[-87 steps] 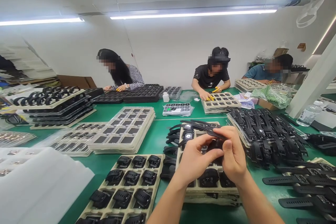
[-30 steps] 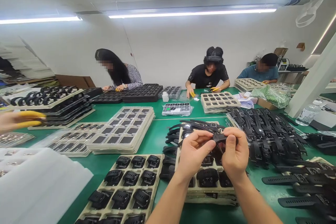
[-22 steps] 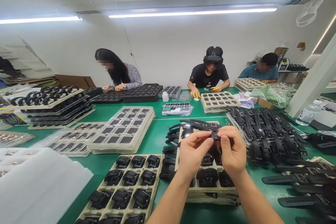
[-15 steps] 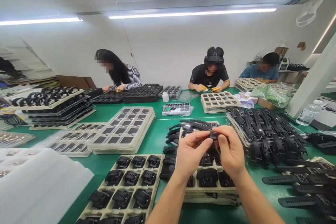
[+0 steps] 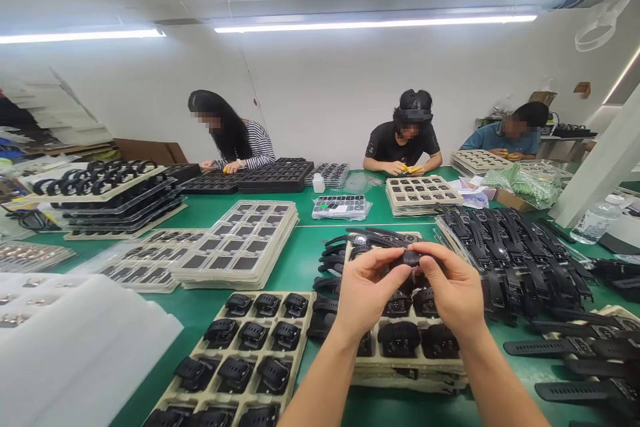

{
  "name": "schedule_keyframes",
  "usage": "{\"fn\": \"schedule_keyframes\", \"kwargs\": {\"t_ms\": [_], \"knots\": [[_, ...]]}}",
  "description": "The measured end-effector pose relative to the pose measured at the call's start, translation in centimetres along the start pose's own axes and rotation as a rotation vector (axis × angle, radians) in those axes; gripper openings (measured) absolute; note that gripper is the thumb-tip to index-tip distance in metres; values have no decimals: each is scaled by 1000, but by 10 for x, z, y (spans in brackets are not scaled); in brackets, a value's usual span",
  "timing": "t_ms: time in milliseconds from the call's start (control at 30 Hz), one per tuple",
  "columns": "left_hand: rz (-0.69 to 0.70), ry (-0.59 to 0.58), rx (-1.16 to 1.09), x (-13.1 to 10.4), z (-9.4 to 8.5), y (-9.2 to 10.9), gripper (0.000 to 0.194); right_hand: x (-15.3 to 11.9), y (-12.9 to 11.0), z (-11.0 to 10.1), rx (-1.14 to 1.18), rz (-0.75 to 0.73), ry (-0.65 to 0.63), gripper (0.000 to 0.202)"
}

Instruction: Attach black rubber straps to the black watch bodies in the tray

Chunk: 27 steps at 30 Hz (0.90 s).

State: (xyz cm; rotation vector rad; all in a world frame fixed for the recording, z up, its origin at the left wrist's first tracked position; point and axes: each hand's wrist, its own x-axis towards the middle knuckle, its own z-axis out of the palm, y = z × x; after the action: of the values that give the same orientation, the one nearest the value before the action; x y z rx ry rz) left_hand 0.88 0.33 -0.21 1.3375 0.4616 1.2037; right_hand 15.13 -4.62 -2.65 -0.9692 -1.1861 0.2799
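Between my two hands is a black watch (image 5: 411,257), held at the fingertips over a tray. My left hand (image 5: 369,283) pinches its left side with thumb and fingers, and my right hand (image 5: 454,283) grips the right side. Fingers hide most of the watch, so its strap shows only in part. Below my hands lies a stack of beige trays (image 5: 407,368) with black watches (image 5: 399,339) in its pockets. Just left of it, another beige tray (image 5: 306,340) carries rows of watches with their straps curled up.
Black watches with straps laid out (image 5: 515,240) cover stacked trays at right, and more (image 5: 585,347) lie nearer. Stacked trays of dark squares (image 5: 240,240) stand left of centre. White foam sheets (image 5: 85,353) fill the near left. A water bottle (image 5: 597,220) stands far right. Several co-workers sit opposite.
My right hand has shifted slightly right, and the watch is turned a little between my fingers. The whole view has moved slightly. Both hands keep their hold.
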Motion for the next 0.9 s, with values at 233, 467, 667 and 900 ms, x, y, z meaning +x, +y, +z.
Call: {"fn": "schedule_keyframes", "kwargs": {"t_ms": [233,467,667,900], "knots": [[7,34,43,1,-2,-8,23,4,-4,-5,-19,52,-47,16],[31,31,50,0,0,-10,23,4,-3,0,33,115,-132,23],[214,-141,261,3,-7,-7,20,7,-9,-5,-17,156,-171,18],[537,-206,627,10,-20,-12,19,10,-13,-21,99,375,-310,29]]}}
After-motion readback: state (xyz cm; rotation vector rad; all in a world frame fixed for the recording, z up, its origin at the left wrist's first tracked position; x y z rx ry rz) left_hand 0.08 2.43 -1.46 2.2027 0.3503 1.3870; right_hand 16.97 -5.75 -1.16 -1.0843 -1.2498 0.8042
